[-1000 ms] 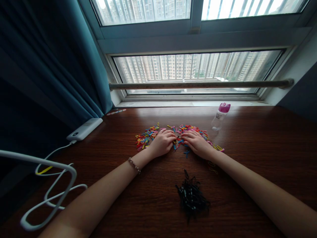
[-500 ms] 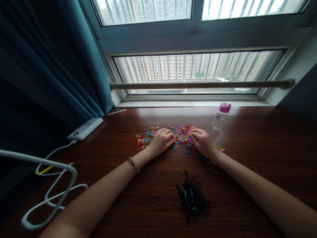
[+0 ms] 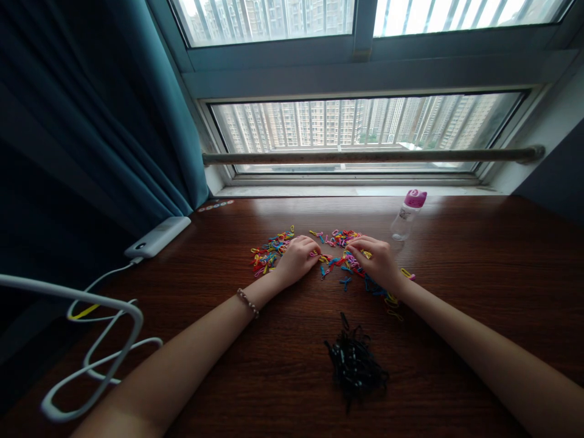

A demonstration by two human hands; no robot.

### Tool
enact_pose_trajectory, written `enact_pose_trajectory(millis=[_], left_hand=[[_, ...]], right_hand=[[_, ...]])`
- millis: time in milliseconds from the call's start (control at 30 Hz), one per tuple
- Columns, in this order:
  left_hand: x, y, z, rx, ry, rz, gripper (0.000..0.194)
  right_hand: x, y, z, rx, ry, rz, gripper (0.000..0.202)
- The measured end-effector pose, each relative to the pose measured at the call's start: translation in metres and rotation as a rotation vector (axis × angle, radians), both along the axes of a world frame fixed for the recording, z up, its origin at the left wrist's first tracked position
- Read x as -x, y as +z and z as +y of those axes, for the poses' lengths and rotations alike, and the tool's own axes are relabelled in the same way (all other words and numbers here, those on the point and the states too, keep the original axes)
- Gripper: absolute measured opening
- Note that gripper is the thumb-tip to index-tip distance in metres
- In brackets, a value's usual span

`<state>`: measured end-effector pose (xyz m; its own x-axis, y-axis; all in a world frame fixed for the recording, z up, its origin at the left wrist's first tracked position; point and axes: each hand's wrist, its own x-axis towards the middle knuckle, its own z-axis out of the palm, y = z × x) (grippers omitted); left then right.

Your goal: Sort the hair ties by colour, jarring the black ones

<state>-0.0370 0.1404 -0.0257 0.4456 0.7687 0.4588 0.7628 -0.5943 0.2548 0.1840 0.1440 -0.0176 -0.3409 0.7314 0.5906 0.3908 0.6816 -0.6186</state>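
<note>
Small coloured elastic bands (image 3: 269, 250) lie in a heap on the left, beside and partly under my left hand (image 3: 298, 254). Its fingers are pinched together, with a pink and yellow band (image 3: 314, 253) showing at the tips. My right hand (image 3: 374, 258) rests over a second heap of coloured bands (image 3: 342, 237), thumb and fingers curled close together. What lies between those fingertips is too small to make out. Nearer to me, a tangled pile of black bands (image 3: 356, 365) sits between my forearms.
On the brown wooden table (image 3: 255, 389), a clear bottle with a pink cap (image 3: 406, 216) stands behind my right hand. A white power bank (image 3: 157, 237) with a looped white cable (image 3: 132, 310) lies at left by the blue curtain (image 3: 182, 121). A metal rail (image 3: 365, 157) crosses the window.
My left fingertips have drawn back slightly to the left, and a pink and yellow band now shows at them. The right hand has shifted a little, uncovering yellow bands by its fingers.
</note>
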Motion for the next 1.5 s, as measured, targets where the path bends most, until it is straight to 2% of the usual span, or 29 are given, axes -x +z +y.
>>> enact_pose_trajectory(millis=[133, 200, 367, 467, 600, 800, 900, 967, 1033, 1133, 1200, 1233, 1267, 1333, 1433, 1500], left_hand=[[0.000, 0.001, -0.001, -0.005, 0.017, -0.027, 0.007], [0.000, 0.001, -0.001, -0.002, 0.015, -0.031, 0.007], [0.001, 0.000, -0.001, 0.008, 0.018, -0.027, 0.014], [0.001, -0.001, -0.001, 0.010, 0.009, -0.022, 0.023], [0.002, -0.003, 0.000, 0.008, 0.013, -0.012, 0.031], [0.002, -0.003, -0.001, -0.003, 0.037, -0.047, 0.031], [0.001, -0.001, -0.002, -0.015, 0.029, -0.038, 0.026], [0.000, 0.001, -0.002, -0.024, 0.011, -0.027, 0.021], [-0.001, 0.007, -0.003, -0.026, -0.021, -0.019, 0.016], [-0.005, 0.019, -0.009, 0.007, -0.136, 0.005, 0.017], [-0.011, 0.028, -0.018, 0.061, -0.260, 0.041, 0.021], [-0.014, 0.032, -0.024, 0.087, -0.316, 0.060, 0.022], [-0.018, 0.035, -0.030, 0.113, -0.373, 0.085, 0.022], [-0.026, 0.039, -0.041, 0.141, -0.489, 0.137, 0.020], [-0.034, 0.040, -0.050, 0.142, -0.591, 0.194, 0.020], [-0.035, 0.038, -0.048, 0.111, -0.554, 0.182, 0.023]], right_hand=[[0.002, 0.006, 0.001, 0.366, 0.124, 0.169, 0.013], [0.002, 0.009, 0.001, 0.499, 0.165, 0.239, 0.016], [-0.001, 0.018, 0.001, 0.702, 0.216, 0.307, 0.026], [-0.004, 0.021, 0.001, 0.795, 0.307, 0.274, 0.026], [-0.006, 0.026, -0.002, 0.910, 0.541, 0.129, 0.024], [-0.005, 0.041, -0.023, 1.205, 0.950, -0.347, 0.031], [-0.007, 0.044, -0.027, 1.281, 1.003, -0.454, 0.037], [-0.008, 0.041, -0.022, 1.207, 0.916, -0.412, 0.033], [-0.008, 0.035, -0.013, 1.033, 0.733, -0.288, 0.028], [-0.008, 0.021, 0.003, 0.611, 0.331, -0.106, 0.025], [-0.008, 0.012, 0.010, 0.266, 0.107, -0.132, 0.023], [-0.009, 0.008, 0.012, 0.116, 0.045, -0.188, 0.024], [-0.009, 0.004, 0.014, -0.004, 0.015, -0.264, 0.025], [-0.009, -0.003, 0.015, -0.136, 0.008, -0.428, 0.033], [-0.004, -0.012, 0.015, -0.170, -0.007, -0.634, 0.047], [0.001, -0.015, 0.013, -0.154, -0.002, -0.715, 0.050]])
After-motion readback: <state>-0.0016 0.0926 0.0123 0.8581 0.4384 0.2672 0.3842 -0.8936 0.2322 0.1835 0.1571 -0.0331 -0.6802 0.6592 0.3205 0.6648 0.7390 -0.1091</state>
